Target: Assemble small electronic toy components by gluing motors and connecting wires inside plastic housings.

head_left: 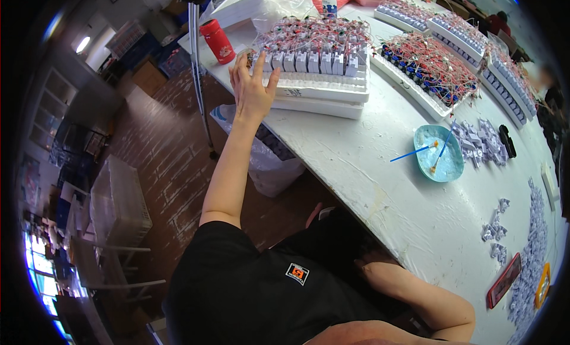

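My left hand (254, 96) reaches to the near left corner of a white foam tray (320, 87), its fingers spread apart. The fingertips are beside the end of a row of small white plastic housings (306, 62) standing in that tray; whether they touch one I cannot tell. Red and white wires (320, 33) lie tangled over the housings. A second foam tray (332, 109) sits underneath. My right hand (367, 263) is low by my lap at the table edge, with its fingers hidden.
On the table (350, 161) are a red can (217, 42), a teal bowl (448, 169) with two blue-handled brushes, loose white pieces (484, 142) and a red-edged phone (504, 281). Another wired foam tray (424, 102) stands to the right. A plastic bag (270, 170) hangs below the table's left edge.
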{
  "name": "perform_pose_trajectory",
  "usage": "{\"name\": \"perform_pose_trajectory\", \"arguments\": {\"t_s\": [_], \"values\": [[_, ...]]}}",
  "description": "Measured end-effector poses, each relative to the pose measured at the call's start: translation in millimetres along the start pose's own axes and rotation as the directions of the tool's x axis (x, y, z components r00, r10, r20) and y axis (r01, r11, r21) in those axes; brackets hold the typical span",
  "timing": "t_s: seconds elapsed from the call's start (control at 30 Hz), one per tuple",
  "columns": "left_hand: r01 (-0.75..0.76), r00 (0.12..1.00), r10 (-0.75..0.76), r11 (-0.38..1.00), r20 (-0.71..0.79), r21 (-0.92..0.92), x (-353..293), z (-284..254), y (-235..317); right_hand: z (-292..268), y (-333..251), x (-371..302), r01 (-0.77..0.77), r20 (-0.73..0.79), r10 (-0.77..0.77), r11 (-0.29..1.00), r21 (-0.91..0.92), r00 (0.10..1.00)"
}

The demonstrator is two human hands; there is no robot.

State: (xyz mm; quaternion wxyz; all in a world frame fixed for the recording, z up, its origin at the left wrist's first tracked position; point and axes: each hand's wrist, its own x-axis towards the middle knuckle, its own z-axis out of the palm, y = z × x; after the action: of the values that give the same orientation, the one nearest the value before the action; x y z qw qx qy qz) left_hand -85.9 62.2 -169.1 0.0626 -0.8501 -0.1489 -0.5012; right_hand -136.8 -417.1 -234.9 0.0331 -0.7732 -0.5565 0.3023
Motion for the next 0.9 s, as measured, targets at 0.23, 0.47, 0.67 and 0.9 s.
{"name": "perform_pose_trajectory", "arguments": {"t_s": [0.23, 0.47, 0.67, 0.9], "values": [[-0.016, 0.999, 0.014, 0.998, 0.033, 0.059, 1, -1, 0, -3, 0, -2, 0.010, 0.006, -0.010, 0.998, 0.065, 1.000], [0.021, 0.998, -0.022, 1.000, 0.054, 0.023, -4, -2, -5, 0, 2, -3, 0.082, -0.074, -0.081, 0.997, 0.011, 0.994], [0.094, 0.992, -0.097, 0.995, 0.075, 0.045, -10, -1, -17, 2, 3, -1, -0.013, 0.095, 0.003, 0.994, 0.107, 0.995], [-0.061, 0.998, 0.061, 0.986, -0.009, -0.156, 11, -21, 30, -6, 2, -1, 0.048, -0.027, -0.047, 0.998, 0.049, 0.999]]}}
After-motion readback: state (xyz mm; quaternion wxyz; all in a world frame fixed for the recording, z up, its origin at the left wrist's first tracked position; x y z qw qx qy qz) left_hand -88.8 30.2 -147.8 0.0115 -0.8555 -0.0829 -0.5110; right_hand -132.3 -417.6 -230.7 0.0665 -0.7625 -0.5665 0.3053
